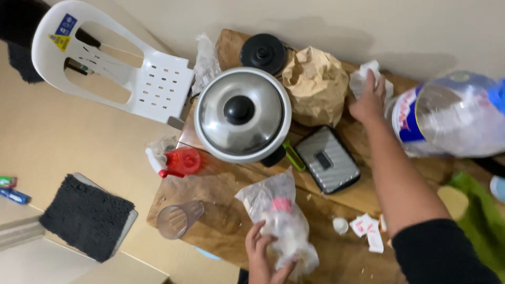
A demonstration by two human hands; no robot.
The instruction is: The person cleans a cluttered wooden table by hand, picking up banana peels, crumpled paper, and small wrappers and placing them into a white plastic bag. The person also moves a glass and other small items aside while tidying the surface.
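We are holding a clear plastic bag (281,221) with our left hand (265,257), fingers closed on its lower end, at the near edge of the cluttered wooden desk (221,221). Our right hand (368,100) is reaching across and grasping a crumpled white wrapper (363,79) by the beige wall (315,21). A rice cooker (242,113), crumpled paper bag (315,84) and big water bottle (452,115) are sitting around; a white plastic chair (131,68) is standing on the tan floor (63,147).
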